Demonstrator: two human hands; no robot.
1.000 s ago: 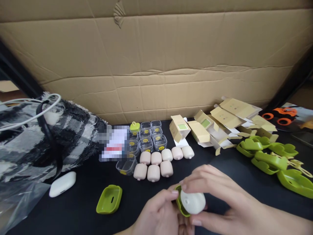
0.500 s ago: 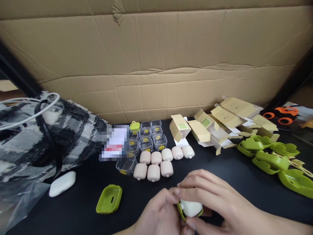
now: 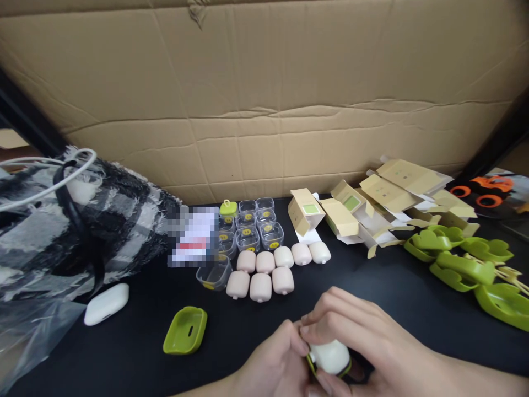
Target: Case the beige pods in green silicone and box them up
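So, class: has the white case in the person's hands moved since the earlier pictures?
Yes. The white case has sunk deeper into the green cover, and sits farther from the pink cases on the table.

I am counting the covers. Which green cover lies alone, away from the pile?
The green cover left of the hands, lying hollow side up near the white case; the others are piled at the right.

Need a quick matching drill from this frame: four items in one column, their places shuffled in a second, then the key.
Items:
1. white earbud case
2. green half-shell
3. clear cups
4. white piece in green shell

Places:
A. between both hands, near edge
B. back, by the cardboard wall
C. far left, by the plaid cloth
D. alone, left of the left hand

Pairs: 1-C, 2-D, 3-B, 4-A
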